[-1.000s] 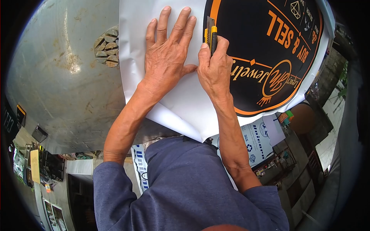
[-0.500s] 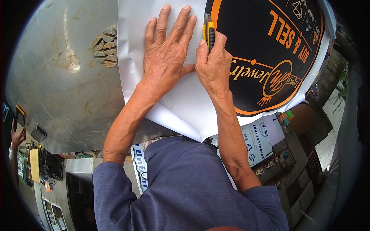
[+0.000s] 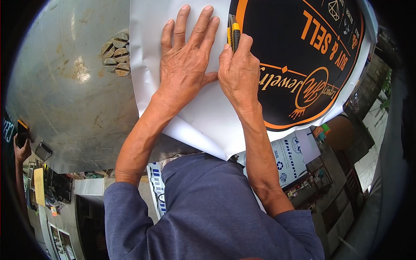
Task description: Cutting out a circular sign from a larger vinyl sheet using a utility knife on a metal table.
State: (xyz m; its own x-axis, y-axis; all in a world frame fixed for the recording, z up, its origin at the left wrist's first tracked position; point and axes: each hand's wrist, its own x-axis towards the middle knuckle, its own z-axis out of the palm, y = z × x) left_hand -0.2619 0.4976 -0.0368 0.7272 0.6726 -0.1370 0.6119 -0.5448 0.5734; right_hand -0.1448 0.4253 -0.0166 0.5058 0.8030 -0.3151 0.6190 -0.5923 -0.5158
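A large printed vinyl sheet (image 3: 195,117) with a white border lies over the metal table. Its round black sign print (image 3: 277,43) has an orange rim and orange lettering, upside down from where I am. My left hand (image 3: 186,60) presses flat on the white border, fingers spread. My right hand (image 3: 239,71) grips a yellow and black utility knife (image 3: 235,37), its tip pointing away from me along the left edge of the black print. The thumbs of both hands come close together. Near my waist the sheet's corner curls over in a fold.
The bare metal tabletop (image 3: 69,108) stretches to the left, with a cluster of worn grey pieces (image 3: 116,53) beside the sheet. At far left another person's hand (image 3: 22,151) holds a phone (image 3: 21,130). A printed white board (image 3: 284,160) shows below right.
My right hand and the knife have shifted very slightly left; my left hand stays nearly in place. The other person's hand at far left has closed around the phone.
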